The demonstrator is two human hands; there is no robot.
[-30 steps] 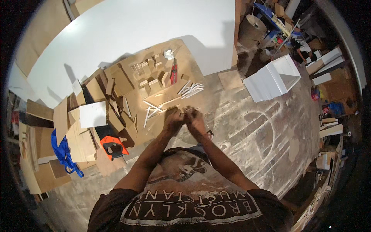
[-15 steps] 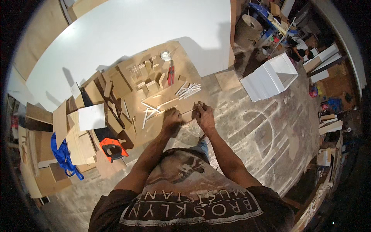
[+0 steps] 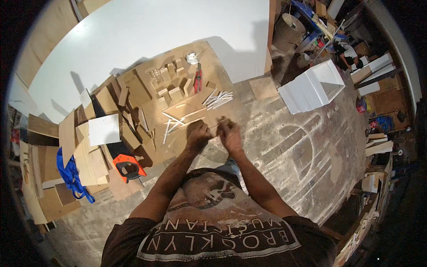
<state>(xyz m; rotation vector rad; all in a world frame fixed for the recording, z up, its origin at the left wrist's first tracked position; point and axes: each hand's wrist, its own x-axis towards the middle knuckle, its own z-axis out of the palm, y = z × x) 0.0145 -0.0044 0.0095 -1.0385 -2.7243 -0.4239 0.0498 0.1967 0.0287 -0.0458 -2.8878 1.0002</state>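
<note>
Both hands are close together over the near edge of a brown work board [image 3: 216, 66]. My left hand [image 3: 198, 135] is closed, its fingers pinched toward the right. Facing it, my right hand [image 3: 229, 134] is also closed, fingertips bunched. A small, thin, pale thing shows in the narrow gap between them; its kind is too small to tell. Beyond the right hand lies a pile of white sticks [image 3: 219, 99], and past the left hand more loose sticks [image 3: 167, 130] lie crossed. Farther back are several small wood blocks [image 3: 176, 93] and a red-handled tool like pliers [image 3: 198, 82].
An orange-handled handsaw [image 3: 116, 163] lies at left among wood offcuts [image 3: 91, 165] and a white panel [image 3: 103, 130]. A large white tabletop [image 3: 147, 26] spans the back. A white open box [image 3: 291, 94] stands on the floor at right. Another person [image 3: 348, 55] is at far right.
My right hand has come slightly left and nearer to me, closing the distance to my left hand. The left hand has barely moved. The view has shifted a little.
</note>
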